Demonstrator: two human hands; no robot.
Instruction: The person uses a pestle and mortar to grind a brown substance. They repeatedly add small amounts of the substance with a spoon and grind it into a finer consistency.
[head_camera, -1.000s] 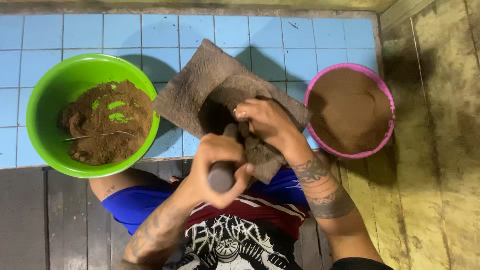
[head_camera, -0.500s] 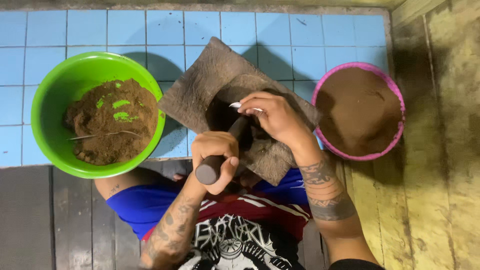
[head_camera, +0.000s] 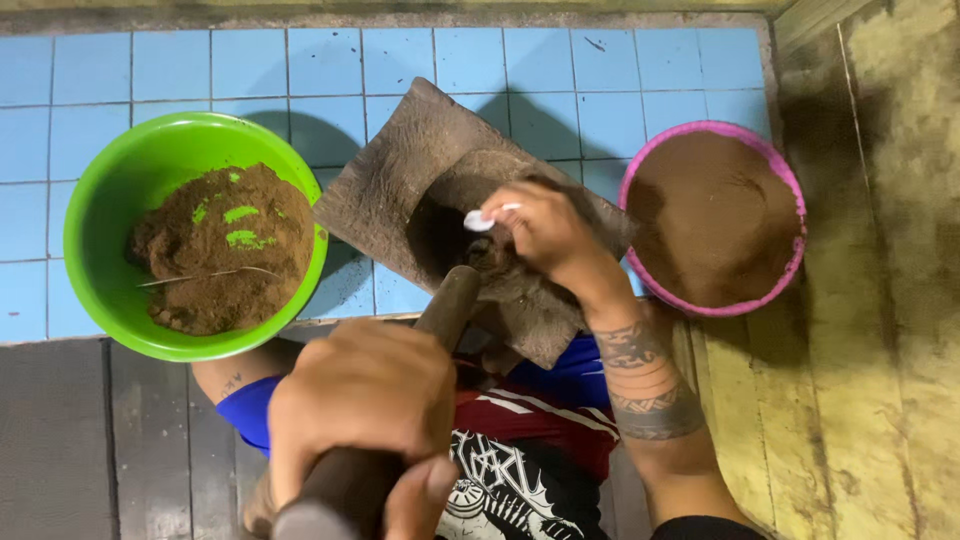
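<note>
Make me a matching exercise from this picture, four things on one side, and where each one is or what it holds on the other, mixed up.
Things:
1. green bowl
2. pink bowl
3. left hand
4. right hand

Places or states:
A. over the hollow of the stone slab, holding a small white spoon
B. far right on the blue tiles, filled with smooth brown powder
C. gripping the dark pestle, closest to the camera
D. far left, with lumpy brown material not filling it

Pairs: 1-D, 2-B, 3-C, 4-A
</note>
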